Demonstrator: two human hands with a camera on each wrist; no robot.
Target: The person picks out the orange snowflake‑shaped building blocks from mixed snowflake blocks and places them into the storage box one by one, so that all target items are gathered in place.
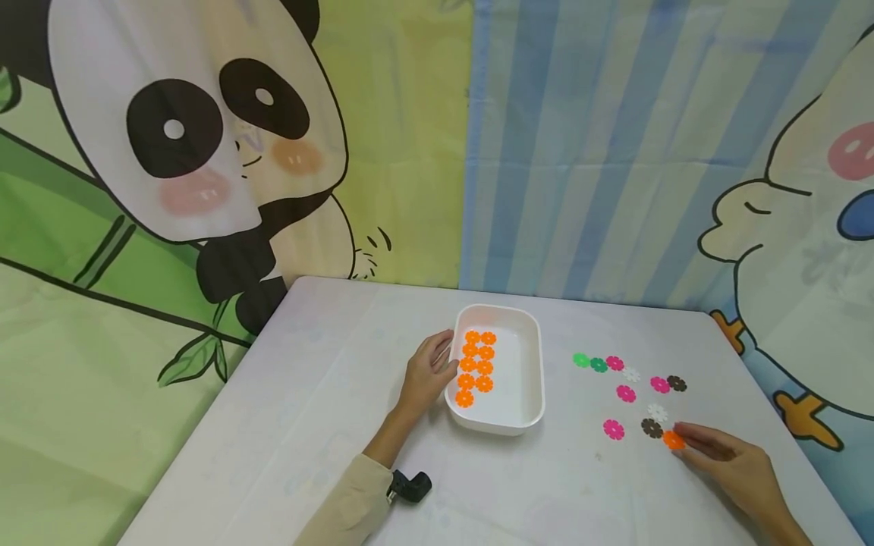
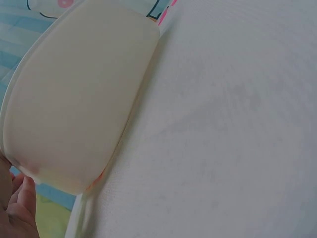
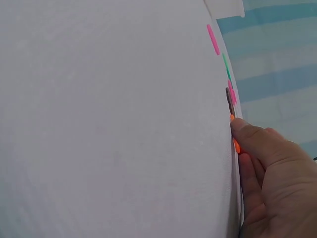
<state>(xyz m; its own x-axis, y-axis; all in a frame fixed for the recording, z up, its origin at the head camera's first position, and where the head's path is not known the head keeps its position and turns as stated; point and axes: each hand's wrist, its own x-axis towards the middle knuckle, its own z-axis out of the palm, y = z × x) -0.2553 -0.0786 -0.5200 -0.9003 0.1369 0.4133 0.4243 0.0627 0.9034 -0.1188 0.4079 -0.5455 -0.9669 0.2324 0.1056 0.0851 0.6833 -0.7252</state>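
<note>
My left hand point(image 1: 423, 375) grips the left rim of a white plastic tray point(image 1: 522, 356), its thumb over the edge. Inside, along the tray's left side, lie several orange snowflake discs point(image 1: 484, 367) in two columns. The left wrist view shows the tray's outer wall point(image 2: 84, 94) with fingers at its end. At the right of the table my right hand point(image 1: 734, 466) pinches another orange snowflake disc point(image 1: 673, 440) between thumb and fingers. A brown disc point(image 1: 652, 428) lies right beside it. In the right wrist view the orange disc point(image 3: 236, 144) appears edge-on, partly hidden by the thumb.
Loose discs lie between tray and right hand: pink point(image 1: 614, 429), white point(image 1: 658, 412), light green point(image 1: 581, 360), dark green point(image 1: 598, 365) and another brown one point(image 1: 677, 383). A cartoon-printed curtain point(image 1: 403, 152) hangs behind the white table point(image 1: 307, 364). A black device point(image 1: 411, 487) sits at the left wrist.
</note>
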